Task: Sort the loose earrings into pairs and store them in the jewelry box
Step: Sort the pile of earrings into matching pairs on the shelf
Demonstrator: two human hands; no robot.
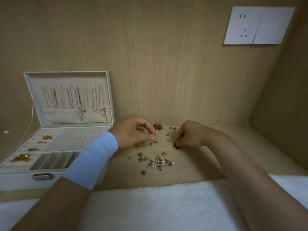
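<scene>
The left hand point(135, 130) pinches a small silver hook earring point(156, 137) between thumb and finger. The right hand point(188, 135) pinches a small red earring point(176, 146). Both are just behind the heap of loose silver earrings point(158, 161), right of the open white jewelry box point(20, 180).

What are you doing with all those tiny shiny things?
A person is sorting earrings on a wooden desk. The left hand pinches a small silver earring, and the right hand pinches a red earring. A mixed pile of earrings still lies nearer the person, while an orange bead pair sits by the back wall. The jewelry box stands open on the left, and no earrings show on its holed panel yet.
</scene>
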